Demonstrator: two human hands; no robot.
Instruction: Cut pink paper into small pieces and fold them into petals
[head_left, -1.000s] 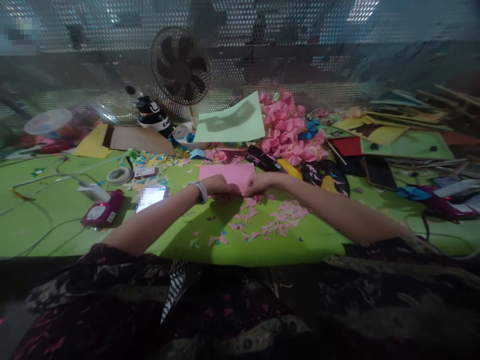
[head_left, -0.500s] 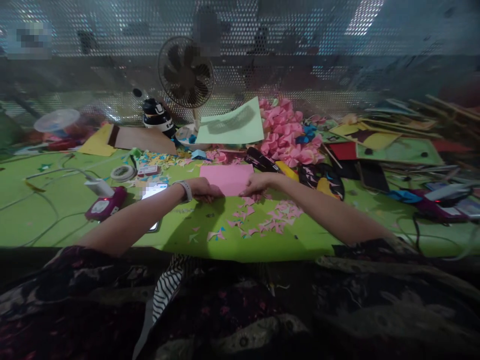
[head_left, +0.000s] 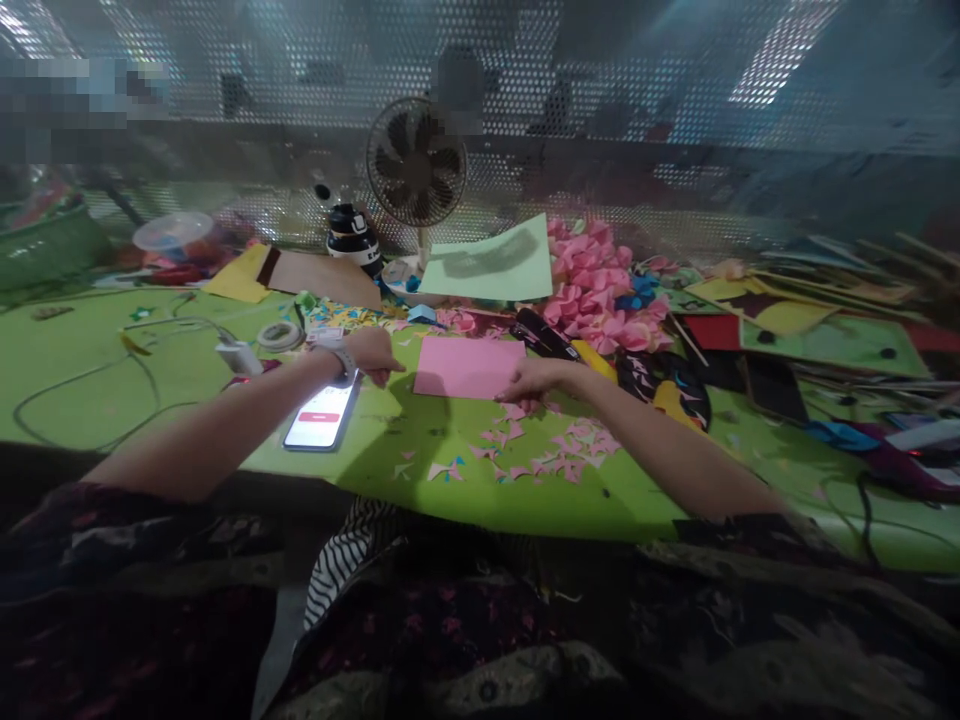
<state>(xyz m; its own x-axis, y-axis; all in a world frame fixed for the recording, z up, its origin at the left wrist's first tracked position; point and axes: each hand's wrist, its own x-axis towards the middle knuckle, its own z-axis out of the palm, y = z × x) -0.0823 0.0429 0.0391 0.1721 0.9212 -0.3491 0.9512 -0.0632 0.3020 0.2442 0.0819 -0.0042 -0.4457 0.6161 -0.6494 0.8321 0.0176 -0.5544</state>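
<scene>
A sheet of pink paper (head_left: 466, 366) lies on the green tabletop in front of me. My right hand (head_left: 536, 380) pinches its near right corner between thumb and fingers. To the left of the sheet, apart from it, is my left hand (head_left: 371, 352), its fingers loosely bent and spread, with nothing seen in them. A lit phone (head_left: 321, 418) lies below my left wrist, partly covered by the forearm. Small pink paper scraps (head_left: 574, 445) are scattered just in front of my right hand.
Behind the sheet stand a fan (head_left: 417, 165), a black bottle (head_left: 352, 240) and a pale green sheet (head_left: 491, 262). A heap of pink folded pieces (head_left: 592, 285) sits beside a stapler-like black tool (head_left: 541, 332). A tape roll (head_left: 280, 335) and cables lie left; stacked cards (head_left: 832, 345) fill the right.
My left hand has let go of the pink sheet and moved left, over the top of the phone. My right hand stays at the sheet's corner. The view has shifted slightly left.
</scene>
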